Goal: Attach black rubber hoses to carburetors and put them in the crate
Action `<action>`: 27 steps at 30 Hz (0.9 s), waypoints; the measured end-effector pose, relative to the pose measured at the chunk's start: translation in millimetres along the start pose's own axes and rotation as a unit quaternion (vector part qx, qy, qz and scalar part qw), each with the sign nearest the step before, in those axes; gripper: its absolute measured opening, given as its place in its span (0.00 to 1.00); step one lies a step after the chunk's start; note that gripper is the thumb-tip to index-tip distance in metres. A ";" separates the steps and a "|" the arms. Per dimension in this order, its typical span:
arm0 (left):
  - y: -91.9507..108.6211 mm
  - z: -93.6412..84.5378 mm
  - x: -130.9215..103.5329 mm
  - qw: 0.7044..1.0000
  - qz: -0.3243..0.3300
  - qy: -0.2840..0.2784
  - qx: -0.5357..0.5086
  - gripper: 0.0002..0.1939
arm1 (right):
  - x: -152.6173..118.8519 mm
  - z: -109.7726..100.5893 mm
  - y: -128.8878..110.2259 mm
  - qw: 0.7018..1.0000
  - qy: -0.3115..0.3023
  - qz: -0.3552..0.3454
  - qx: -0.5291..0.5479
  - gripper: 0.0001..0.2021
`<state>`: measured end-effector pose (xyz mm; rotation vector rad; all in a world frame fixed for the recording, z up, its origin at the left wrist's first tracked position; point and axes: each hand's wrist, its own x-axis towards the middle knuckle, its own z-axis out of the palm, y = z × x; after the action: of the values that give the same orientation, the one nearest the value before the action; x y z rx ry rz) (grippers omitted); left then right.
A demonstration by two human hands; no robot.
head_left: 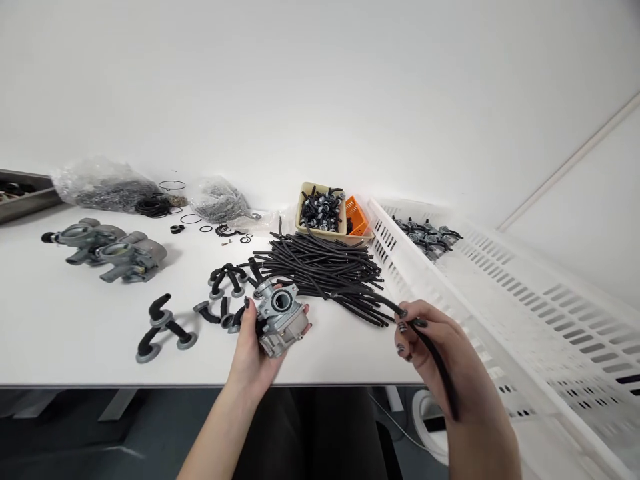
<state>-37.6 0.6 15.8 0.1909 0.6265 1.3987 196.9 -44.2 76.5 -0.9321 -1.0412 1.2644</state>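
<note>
Over the table's front part, my left hand (255, 353) is wrapped round a silver metal carburetor (286, 327), its round bore facing up toward me. To the right, my right hand (440, 347) pinches a thin black rubber tube (435, 357); one end reaches left over the tube pile and the other hangs down across the palm. The carburetor and this tube are apart. Behind them lies a heap of black tubes (325, 263). Short black elbow hoses with grey discs (161, 320) lie left of my left hand.
Two more carburetors (125, 257) stand at the left. Bags of small parts (217, 199), rings (191, 219) and a cream bin of black-and-metal pieces (301, 200) line the back, beside an orange basket (356, 212). A white slotted crate (430, 283) holding carburetor parts (425, 237) fills the right.
</note>
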 end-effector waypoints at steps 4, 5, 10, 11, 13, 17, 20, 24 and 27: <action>-0.7 2.2 -1.1 1.000 0.004 0.014 0.004 0.20 | -4.6 -5.3 11.6 0.995 -0.057 0.037 0.066 0.12; -1.0 2.4 -1.6 1.000 0.007 0.013 0.005 0.20 | -2.6 -6.2 16.0 0.997 -0.044 0.020 0.052 0.11; -2.1 2.2 -3.3 1.000 0.017 0.010 0.004 0.19 | 10.2 -7.0 36.2 0.982 0.090 -0.122 -0.111 0.07; -2.4 2.4 -3.1 1.000 0.017 0.010 0.004 0.19 | 11.9 -6.1 38.5 0.974 0.105 -0.148 -0.136 0.05; -3.0 2.8 -2.4 1.000 0.017 0.011 0.003 0.19 | 14.9 -3.0 41.5 0.959 0.122 -0.181 -0.179 0.04; -4.7 3.0 -0.9 1.000 0.016 0.005 0.000 0.19 | 23.8 7.4 47.6 0.942 0.093 -0.183 -0.264 0.07; -5.4 2.2 -0.7 1.000 0.019 -0.003 0.003 0.19 | 33.1 16.2 59.1 0.932 0.042 -0.135 -0.332 0.10; -5.9 1.2 -0.6 1.000 0.025 -0.004 0.010 0.28 | 37.8 22.6 78.7 0.914 -0.032 -0.045 -0.402 0.10; -8.9 -0.4 0.7 0.999 0.034 -0.008 0.024 0.35 | 32.3 22.2 87.8 0.938 -0.026 -0.045 -0.344 0.09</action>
<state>-30.2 -0.5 11.0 0.2630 0.6459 1.4464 151.3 -4.4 1.7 -1.3560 -1.5967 0.8470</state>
